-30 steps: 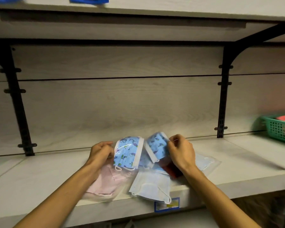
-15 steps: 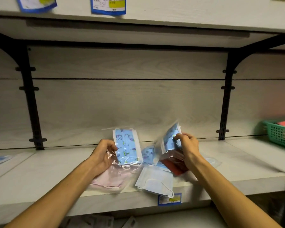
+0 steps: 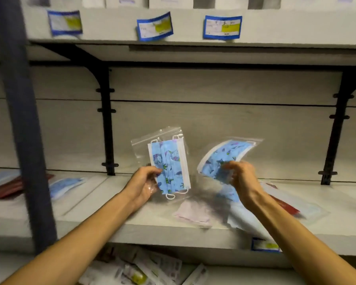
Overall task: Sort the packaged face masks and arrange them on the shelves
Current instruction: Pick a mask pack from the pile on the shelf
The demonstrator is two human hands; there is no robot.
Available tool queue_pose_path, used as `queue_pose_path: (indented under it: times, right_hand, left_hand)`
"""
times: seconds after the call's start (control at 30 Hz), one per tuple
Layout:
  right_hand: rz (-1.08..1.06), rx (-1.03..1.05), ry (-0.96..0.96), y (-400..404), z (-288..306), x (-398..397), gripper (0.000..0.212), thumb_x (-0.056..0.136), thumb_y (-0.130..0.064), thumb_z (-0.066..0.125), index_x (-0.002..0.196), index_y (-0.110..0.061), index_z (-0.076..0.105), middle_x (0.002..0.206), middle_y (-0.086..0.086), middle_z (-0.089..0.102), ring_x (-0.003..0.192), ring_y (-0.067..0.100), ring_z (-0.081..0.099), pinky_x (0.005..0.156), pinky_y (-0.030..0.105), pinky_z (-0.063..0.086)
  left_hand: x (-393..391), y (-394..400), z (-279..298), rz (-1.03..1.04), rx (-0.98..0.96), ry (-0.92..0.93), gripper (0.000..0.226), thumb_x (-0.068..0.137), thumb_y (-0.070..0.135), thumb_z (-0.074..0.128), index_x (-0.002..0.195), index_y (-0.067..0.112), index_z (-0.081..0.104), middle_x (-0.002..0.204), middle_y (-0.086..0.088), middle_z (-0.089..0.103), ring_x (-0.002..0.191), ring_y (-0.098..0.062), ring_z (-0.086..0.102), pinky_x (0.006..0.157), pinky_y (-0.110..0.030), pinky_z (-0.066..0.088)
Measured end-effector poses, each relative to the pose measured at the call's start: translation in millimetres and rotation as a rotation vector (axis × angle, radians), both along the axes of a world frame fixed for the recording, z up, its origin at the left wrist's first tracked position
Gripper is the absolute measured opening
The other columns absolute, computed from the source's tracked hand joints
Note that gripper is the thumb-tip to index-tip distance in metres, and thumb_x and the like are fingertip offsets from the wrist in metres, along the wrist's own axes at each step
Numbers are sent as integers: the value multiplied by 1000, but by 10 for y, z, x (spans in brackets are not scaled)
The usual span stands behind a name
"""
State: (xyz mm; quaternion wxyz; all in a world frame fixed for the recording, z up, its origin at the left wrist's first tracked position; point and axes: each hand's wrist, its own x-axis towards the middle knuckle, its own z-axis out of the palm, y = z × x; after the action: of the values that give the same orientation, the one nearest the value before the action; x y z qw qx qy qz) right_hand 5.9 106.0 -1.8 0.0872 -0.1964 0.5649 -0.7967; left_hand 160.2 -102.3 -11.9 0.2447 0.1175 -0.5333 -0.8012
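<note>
Hands (image 3: 141,185) (image 3: 242,178) each around a bagged mask (image 3: 169,165) (image 3: 224,156).

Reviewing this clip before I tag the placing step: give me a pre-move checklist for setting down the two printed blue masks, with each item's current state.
1. Left hand grips its bagged printed blue mask: ok.
2. Right hand pinches the second printed mask bag: ok, though motion blur hides the finger positions.
3. Both prints match: cannot tell, the right one is curved and blurred.
4. Both bags lifted off the shelf: ok.
5. Destination for this type: cannot tell, a blue mask packet lies to the left, its print unreadable.
6. Loose pile sorted: not ok, the pink mask and red packet remain mixed together.
</note>
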Motion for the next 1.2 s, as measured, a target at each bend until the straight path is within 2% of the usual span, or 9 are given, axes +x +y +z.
queue_pose_path:
  times: [0.07,0.13,0.27,0.63,0.73,0.87,0.97,1.13,1.2]
  right_hand:
    - [39,-19,68,-251,30,275,22,82,10,58,99,1,69,99,19,75,87,33,72,84,48,61]
    - [61,-47,152,-483,16,558,22,81,8,57,88,-8,69,86,5,78,76,21,75,68,37,64]
    - [107,-130,258,-899,9,1200,18,73,-7,55,89,-11,63,74,-9,77,65,5,72,51,17,53]
    - [205,-202,358,-1967,-300,2747,28,73,-16,54,94,-5,69,83,-3,78,71,12,73,54,20,54]
    - [183,-196,331,-2177,-423,3058,19,69,-16,52,81,-9,64,66,-8,71,58,4,65,49,15,49]
    - [283,-105,294,-2438,-621,3426,23,80,-19,62,100,-8,67,87,-3,79,75,13,75,56,21,57]
    - [298,-47,278,-2667,-753,3616,14,94,-3,59,102,-11,68,91,-2,78,80,17,76,58,24,59]
    - [331,44,269,-3062,-885,3820,18,97,-8,58,110,-17,68,102,0,77,94,22,75,68,35,62]
    - [296,84,340,-3221,-866,3827,23,98,-2,57,111,-17,68,105,-2,77,96,19,75,71,34,63]
  left_hand:
    - [301,-152,38,41,-32,-1,38,95,-3,44,130,-2,58,128,-22,67,122,-40,62,93,-54,57]
    - [638,-331,36,81,-58,-9,39,94,-2,48,132,-3,56,130,-26,64,125,-43,59,102,-63,48]
    - [1380,-715,-22,148,-113,-51,34,94,-1,51,128,-6,57,132,-28,62,124,-43,59,107,-61,45]
    - [2929,-1248,-123,35,-558,-315,23,94,8,63,115,14,71,110,-6,77,104,-22,73,92,-36,57]
    - [3301,-1601,-193,153,-532,-313,23,94,5,61,114,8,71,107,-10,77,96,-21,74,85,-31,59]
    - [3693,-2026,-365,259,-462,-390,22,92,8,62,111,11,73,104,-9,78,101,-25,74,96,-41,56]
    - [3864,-2354,-462,346,-397,-422,16,92,6,63,104,10,73,96,-11,79,89,-23,76,81,-36,62]
    - [3795,-2840,-443,466,-65,-309,24,92,2,58,114,-5,64,105,-26,73,103,-43,69,93,-61,54]
    - [3706,-3019,-337,456,59,-234,20,92,3,54,108,-4,64,91,-21,74,89,-40,69,89,-57,54]
